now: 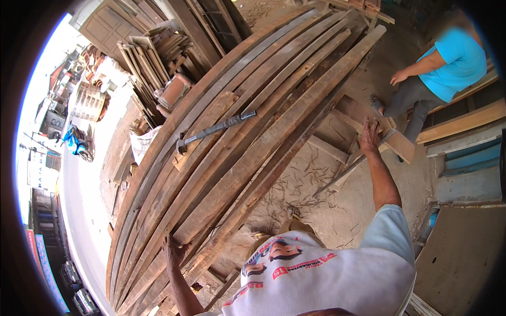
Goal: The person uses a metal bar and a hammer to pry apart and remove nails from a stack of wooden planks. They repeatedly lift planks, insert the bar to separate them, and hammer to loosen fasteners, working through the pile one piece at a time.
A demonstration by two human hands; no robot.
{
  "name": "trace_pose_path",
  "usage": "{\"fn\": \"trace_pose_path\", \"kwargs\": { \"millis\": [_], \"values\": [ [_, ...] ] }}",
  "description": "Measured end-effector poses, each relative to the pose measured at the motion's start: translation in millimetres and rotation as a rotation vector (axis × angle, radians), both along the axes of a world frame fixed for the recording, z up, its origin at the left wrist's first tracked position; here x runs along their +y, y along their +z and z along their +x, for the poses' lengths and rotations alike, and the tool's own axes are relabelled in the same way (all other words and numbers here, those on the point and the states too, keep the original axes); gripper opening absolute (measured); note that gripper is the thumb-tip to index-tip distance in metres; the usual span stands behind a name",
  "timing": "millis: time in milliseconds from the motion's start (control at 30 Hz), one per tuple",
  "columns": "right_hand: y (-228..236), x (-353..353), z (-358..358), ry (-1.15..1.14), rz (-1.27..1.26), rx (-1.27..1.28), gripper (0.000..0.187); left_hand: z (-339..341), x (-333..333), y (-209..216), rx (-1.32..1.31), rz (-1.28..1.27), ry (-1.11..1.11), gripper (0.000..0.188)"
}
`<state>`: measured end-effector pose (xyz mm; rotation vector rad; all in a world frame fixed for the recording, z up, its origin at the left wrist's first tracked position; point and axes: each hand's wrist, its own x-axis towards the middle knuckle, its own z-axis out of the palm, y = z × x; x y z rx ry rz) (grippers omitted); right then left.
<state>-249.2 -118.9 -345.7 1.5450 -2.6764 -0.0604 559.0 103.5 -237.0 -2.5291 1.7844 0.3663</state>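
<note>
Brown, weathered wooden beams [284, 131], rough and stained, lie stacked lengthwise from seven to one o'clock. Near seven, the left hand [173, 254] touches a beam's end; whether it grips cannot be told. Near three, the right hand [370, 138] is spread, nothing visibly held, beside a short board [399, 146]. Across the pile lies a grey metal tool [219, 127]. Red lettering [287, 271] marks the wearer's white shirt [342, 276].

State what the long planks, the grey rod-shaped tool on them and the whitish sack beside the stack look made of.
Long planks: apparently rough, unpainted wood, by the brown tones and grain. Grey rod-shaped tool: probably metal, from its dull sheen; bare or painted is unclear. Whitish sack: perhaps plastic or cloth, matt, from its soft creases.
</note>
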Motion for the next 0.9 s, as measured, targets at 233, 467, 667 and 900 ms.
{"fn": "trace_pose_path", "kwargs": {
  "millis": [233,467,667,900],
  "values": [
    [-53,-24,-58,0.064,0.018,0.082,0.036,7,-5,-6,0.028,-0.003,0.015,0.092],
    [-51,-12,-55,0.205,-0.291,-0.063,0.049,27,9,-19,-0.007,-0.027,0.035,0.098],
    [43,-35,-3,0.275,-0.818,-0.383,0.05,19,10,-19,-0.017,0.0,0.06,0.089],
    [178,-83,173,0.821,-0.995,-0.427,0.052,13,13,-22,0.022,-0.084,0.047,0.083]
  ]
}}
